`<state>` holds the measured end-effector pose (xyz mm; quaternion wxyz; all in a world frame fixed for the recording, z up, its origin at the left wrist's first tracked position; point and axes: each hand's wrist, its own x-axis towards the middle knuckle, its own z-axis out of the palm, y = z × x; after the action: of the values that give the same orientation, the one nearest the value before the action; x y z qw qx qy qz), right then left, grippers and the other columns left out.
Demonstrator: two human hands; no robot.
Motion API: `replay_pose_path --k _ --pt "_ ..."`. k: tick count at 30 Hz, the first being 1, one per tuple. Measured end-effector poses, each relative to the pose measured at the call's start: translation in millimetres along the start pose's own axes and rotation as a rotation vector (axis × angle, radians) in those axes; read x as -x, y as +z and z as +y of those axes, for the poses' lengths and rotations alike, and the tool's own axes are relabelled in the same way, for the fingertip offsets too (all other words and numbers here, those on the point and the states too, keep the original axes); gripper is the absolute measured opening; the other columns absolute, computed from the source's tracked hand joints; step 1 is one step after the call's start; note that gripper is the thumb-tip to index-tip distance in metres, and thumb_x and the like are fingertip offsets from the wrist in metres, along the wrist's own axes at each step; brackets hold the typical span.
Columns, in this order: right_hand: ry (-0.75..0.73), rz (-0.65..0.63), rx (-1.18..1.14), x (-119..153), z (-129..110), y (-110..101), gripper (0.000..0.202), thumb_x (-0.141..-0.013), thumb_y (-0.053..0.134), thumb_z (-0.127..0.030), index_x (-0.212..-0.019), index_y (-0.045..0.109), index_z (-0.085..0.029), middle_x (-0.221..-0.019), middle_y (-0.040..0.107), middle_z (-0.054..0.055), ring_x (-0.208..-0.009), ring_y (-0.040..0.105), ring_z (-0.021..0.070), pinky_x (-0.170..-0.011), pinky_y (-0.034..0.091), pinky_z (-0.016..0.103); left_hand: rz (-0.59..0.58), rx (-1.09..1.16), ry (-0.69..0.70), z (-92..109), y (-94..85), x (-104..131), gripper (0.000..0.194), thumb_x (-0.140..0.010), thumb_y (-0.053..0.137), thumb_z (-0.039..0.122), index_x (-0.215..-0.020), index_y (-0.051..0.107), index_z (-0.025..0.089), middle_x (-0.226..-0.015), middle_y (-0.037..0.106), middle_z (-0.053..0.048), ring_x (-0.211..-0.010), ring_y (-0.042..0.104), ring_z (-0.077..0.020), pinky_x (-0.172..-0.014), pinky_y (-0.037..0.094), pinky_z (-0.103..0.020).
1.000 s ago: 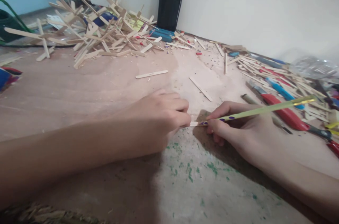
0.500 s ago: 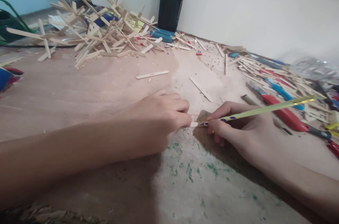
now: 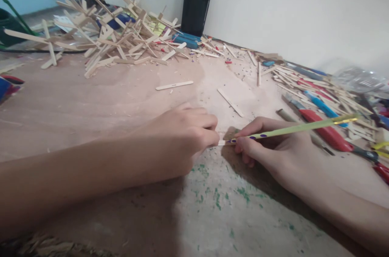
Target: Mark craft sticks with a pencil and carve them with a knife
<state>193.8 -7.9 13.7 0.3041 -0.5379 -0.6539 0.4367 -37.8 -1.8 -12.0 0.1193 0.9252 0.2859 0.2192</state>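
Near the middle of the wooden table (image 3: 130, 99), my left hand (image 3: 188, 139) is closed on a small wooden stick (image 3: 222, 143); only the stick's right end shows past my fingers. My right hand (image 3: 270, 143) grips a slim yellow-green pencil (image 3: 291, 130) with purple dots. The pencil slants up to the right, and its tip is at the stick's exposed end. Behind my hands lie two loose sticks, one (image 3: 174, 85) nearly level and the other (image 3: 230, 103) slanted.
Crossed stick pieces (image 3: 121, 38) are heaped at the back left. At the right are many loose sticks (image 3: 343, 95), a red-handled tool (image 3: 326, 130) and a blue tool (image 3: 325, 107). A dark post (image 3: 199, 0) stands at the back.
My right hand and the pencil have shifted slightly left along the stick, and the pencil's far end has dipped a little. My left hand has stayed nearly still.
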Motion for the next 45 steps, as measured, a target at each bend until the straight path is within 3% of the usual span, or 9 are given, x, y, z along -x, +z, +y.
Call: replay_pose_path --k 11,45 --pt "-0.033 0.013 -0.006 3 10 1 0.011 -0.08 0.078 -0.02 -0.07 0.073 -0.02 -0.05 0.065 -0.002 -0.042 0.055 0.0085 -0.041 0.041 0.015 0.018 -0.008 -0.003 1 0.9 1 0.031 -0.099 0.049 0.007 -0.094 0.078 0.019 -0.084 0.066 -0.002 -0.081 0.057 -0.0184 -0.077 0.037 -0.035" --pt "0.035 0.041 0.021 3 -1 0 0.012 -0.075 0.076 -0.022 -0.066 0.068 -0.019 -0.05 0.064 0.0 -0.042 0.054 0.0104 -0.039 0.041 0.019 -0.034 -0.014 -0.015 0 -2.0 0 0.029 -0.097 0.051 0.007 -0.095 0.078 0.018 -0.086 0.067 -0.003 -0.083 0.057 -0.02 -0.078 0.036 -0.036"
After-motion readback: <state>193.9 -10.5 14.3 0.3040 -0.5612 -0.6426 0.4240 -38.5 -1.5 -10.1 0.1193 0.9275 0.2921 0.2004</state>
